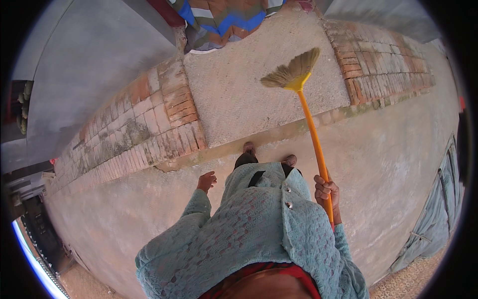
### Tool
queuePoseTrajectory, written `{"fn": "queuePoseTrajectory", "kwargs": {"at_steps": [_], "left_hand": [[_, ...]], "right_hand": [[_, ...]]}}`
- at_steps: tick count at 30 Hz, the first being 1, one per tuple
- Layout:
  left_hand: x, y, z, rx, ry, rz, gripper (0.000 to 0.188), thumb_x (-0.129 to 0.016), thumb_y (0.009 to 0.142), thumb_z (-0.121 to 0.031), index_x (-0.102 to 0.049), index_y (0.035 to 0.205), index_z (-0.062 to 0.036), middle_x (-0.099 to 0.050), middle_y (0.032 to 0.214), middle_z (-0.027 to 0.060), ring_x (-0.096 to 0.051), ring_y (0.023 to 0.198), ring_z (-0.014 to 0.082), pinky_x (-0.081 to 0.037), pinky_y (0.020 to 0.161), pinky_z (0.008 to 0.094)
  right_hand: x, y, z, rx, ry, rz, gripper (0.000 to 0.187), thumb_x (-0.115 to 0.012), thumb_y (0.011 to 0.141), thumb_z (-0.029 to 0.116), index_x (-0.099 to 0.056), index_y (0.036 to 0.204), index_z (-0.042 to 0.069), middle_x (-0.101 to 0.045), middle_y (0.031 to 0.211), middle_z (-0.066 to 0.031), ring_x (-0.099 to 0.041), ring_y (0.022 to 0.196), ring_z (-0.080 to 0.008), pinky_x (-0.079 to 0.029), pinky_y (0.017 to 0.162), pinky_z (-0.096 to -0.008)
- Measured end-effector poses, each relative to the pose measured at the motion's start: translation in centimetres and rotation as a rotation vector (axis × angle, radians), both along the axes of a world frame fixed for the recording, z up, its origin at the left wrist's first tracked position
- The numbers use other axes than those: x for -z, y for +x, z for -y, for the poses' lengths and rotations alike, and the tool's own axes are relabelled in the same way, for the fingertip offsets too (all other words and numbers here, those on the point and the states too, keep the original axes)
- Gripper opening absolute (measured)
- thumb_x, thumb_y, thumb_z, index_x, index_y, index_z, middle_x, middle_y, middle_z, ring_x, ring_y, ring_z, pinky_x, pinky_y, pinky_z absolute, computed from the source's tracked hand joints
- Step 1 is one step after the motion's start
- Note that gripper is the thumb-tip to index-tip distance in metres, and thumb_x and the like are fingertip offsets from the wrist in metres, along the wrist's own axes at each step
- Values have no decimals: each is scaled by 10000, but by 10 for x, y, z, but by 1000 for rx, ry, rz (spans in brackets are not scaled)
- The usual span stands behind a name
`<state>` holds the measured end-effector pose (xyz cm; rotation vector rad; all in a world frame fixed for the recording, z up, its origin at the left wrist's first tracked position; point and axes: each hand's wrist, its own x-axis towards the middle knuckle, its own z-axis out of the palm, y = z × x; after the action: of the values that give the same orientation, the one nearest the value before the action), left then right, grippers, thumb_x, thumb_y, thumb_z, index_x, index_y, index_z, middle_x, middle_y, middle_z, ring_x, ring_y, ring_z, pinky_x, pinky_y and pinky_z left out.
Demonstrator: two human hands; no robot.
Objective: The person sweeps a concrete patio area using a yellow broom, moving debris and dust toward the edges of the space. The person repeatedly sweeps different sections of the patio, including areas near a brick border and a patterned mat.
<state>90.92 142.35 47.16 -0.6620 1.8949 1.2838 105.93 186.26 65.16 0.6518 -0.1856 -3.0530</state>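
Observation:
A broom with an orange handle [312, 130] slants up and away from me on the right. My right hand [326, 192] is wrapped round the lower part of that handle. At its far end a fan of tan bristles [293, 70] spreads from a yellow collar, above the sloping concrete ramp [239, 99]; whether the bristles touch it I cannot tell. My left hand [206, 181] hangs beside my body with loosely bent fingers and nothing visible in it. Both forearms are in light blue knitted sleeves.
Brick steps flank the ramp, one stack on the left [144, 119] and one on the right [378, 65]. A patterned cloth [224, 22] hangs at the top of the ramp. A grey-green tarp [433, 204] lies at the right. My shoes [249, 148] stand near the ramp's foot.

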Motion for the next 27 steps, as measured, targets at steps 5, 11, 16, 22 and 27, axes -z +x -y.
{"fn": "queuePoseTrajectory", "kwargs": {"at_steps": [5, 11, 16, 22, 27], "left_hand": [[-6, 28, 19, -122, -42, 11, 376, -538, 734, -157, -518, 1099, -68, -603, 774, 40, -582, 667, 126, -432, 518, 275], [-27, 122, 23, -105, -195, -92, 298, -511, 768, -177, -531, 1058, -109, -597, 749, 34, -578, 630, 122, -422, 504, 284], [-37, 144, -17, -333, -150, 196, 280, -525, 758, -181, -557, 1028, -119, -596, 739, 33, -571, 623, 126, -422, 517, 293], [-40, 111, -52, 97, -134, -77, 309, -531, 753, -171, -545, 1046, -75, -603, 749, 46, -577, 618, 135, -429, 508, 284], [-24, 78, -47, 333, -142, -228, 357, -536, 740, -161, -527, 1080, -53, -612, 786, 70, -597, 665, 162, -446, 525, 290]], "right_hand": [[36, -113, -5, -360, -100, -189, 445, -400, 732, -59, -338, 1158, 53, -371, 724, -39, -352, 461, -28, -356, 377, -138], [99, -264, -35, -720, -39, -292, 319, -428, 726, -42, -384, 1028, 50, -374, 693, -21, -371, 484, -40, -337, 386, -142], [148, -319, -96, -558, -233, -193, 220, -406, 723, -40, -361, 936, -70, -396, 723, -61, -418, 501, -82, -378, 397, -170], [181, -225, -193, -130, -360, -234, 174, -412, 745, -1, -394, 892, -94, -419, 722, -68, -452, 551, -90, -428, 465, -200], [147, -111, -202, -200, 110, 232, 190, -494, 781, 44, -439, 962, 58, -413, 648, -9, -416, 503, -62, -387, 421, -166]]}}
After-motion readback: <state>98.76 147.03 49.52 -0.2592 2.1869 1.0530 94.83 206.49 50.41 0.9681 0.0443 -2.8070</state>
